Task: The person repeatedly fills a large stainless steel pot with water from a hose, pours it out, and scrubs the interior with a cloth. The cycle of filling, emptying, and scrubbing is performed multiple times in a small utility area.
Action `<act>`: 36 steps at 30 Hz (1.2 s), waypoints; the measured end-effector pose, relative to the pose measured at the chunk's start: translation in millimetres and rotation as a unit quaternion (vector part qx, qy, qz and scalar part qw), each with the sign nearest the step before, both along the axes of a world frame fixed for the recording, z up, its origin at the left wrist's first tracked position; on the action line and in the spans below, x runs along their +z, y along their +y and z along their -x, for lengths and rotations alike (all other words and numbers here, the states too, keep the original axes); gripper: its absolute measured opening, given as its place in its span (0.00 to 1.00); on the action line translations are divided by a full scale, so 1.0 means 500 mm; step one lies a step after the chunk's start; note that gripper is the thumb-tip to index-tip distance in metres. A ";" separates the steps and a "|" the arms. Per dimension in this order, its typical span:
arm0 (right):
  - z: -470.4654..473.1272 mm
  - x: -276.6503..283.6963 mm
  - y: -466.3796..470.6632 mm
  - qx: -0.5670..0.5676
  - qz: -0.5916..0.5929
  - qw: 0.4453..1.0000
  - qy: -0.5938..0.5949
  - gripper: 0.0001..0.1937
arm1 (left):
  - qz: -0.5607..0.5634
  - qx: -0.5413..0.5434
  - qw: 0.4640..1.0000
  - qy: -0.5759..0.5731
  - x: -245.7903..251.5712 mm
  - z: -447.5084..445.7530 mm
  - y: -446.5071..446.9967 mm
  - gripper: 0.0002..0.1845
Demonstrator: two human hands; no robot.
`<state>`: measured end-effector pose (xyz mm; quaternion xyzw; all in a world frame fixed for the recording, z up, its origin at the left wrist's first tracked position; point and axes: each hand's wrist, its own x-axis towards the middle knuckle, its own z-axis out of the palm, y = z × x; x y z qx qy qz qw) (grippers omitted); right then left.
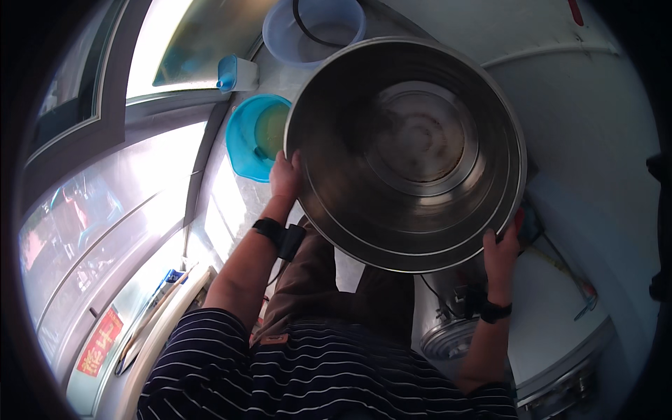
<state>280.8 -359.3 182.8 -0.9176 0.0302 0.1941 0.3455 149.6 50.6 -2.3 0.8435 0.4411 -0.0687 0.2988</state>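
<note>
A large round stainless steel basin or barrel (336, 173) fills the middle of the view, its mouth turned up towards me. On its left rim my left hand (286, 176) is closed, thumb over the edge. My right hand (500, 252) grips the lower right rim. The inside looks bare, with brownish ring marks on the round bottom. What lies directly under the vessel is hidden by it. Just beyond my left hand stands a turquoise plastic basin (239, 139) with some yellowish liquid in it.
A translucent plastic tub (273, 34) with a dark hose (310, 31) stands at the far side. A white and blue plastic container (239, 73) is by the window. Near my right forearm are a shiny metal vessel (449, 338) and a white tabletop (546, 325). Windows line the left.
</note>
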 end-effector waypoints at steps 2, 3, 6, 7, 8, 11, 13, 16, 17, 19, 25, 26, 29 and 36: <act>0.018 0.004 -0.021 -0.039 -0.029 0.997 0.065 0.21 | -0.001 0.011 1.000 0.007 0.012 0.029 -0.034 0.23; 0.036 0.013 -0.024 -0.021 0.001 0.998 0.059 0.21 | 0.014 0.025 1.000 0.005 0.016 0.050 -0.039 0.23; 0.096 0.046 -0.008 -0.033 0.044 0.989 0.139 0.23 | 0.025 0.041 0.999 -0.025 -0.002 0.110 -0.033 0.25; 0.112 0.055 0.003 -0.038 0.032 0.978 0.201 0.24 | 0.033 0.047 0.998 -0.016 -0.012 0.131 -0.017 0.25; 0.133 0.061 0.023 0.002 0.011 0.989 0.145 0.27 | 0.037 0.052 0.997 -0.043 -0.024 0.147 0.002 0.24; 0.173 0.061 0.097 0.015 0.019 0.992 0.126 0.39 | 0.031 0.042 0.997 -0.052 -0.054 0.184 0.064 0.22; 0.177 0.064 0.137 0.036 -0.014 0.995 0.086 0.40 | 0.024 0.045 0.998 -0.033 -0.072 0.183 0.099 0.22; 0.144 0.063 0.173 0.036 0.004 0.995 0.090 0.39 | 0.008 0.034 0.999 -0.011 -0.082 0.153 0.134 0.24; 0.125 0.064 0.177 0.035 0.007 0.995 0.090 0.39 | 0.004 0.027 0.999 -0.023 -0.080 0.140 0.136 0.25; 0.081 0.065 0.176 0.048 0.001 0.995 0.088 0.37 | -0.009 0.015 0.999 -0.030 -0.074 0.111 0.141 0.25; 0.019 0.066 0.126 0.072 -0.040 0.992 0.095 0.26 | 0.001 0.011 0.998 -0.061 -0.070 0.095 0.136 0.24; 0.014 0.055 0.100 0.061 -0.073 0.990 0.105 0.24 | 0.014 0.035 0.999 -0.031 -0.077 0.101 0.141 0.24; -0.036 -0.041 -0.014 -0.003 -0.184 0.972 0.144 0.18 | 0.007 0.025 0.998 -0.049 -0.097 0.134 0.151 0.22; -0.221 -0.625 -0.257 0.083 0.100 0.992 0.000 0.19 | -0.006 0.027 0.997 -0.068 -0.118 0.156 0.179 0.20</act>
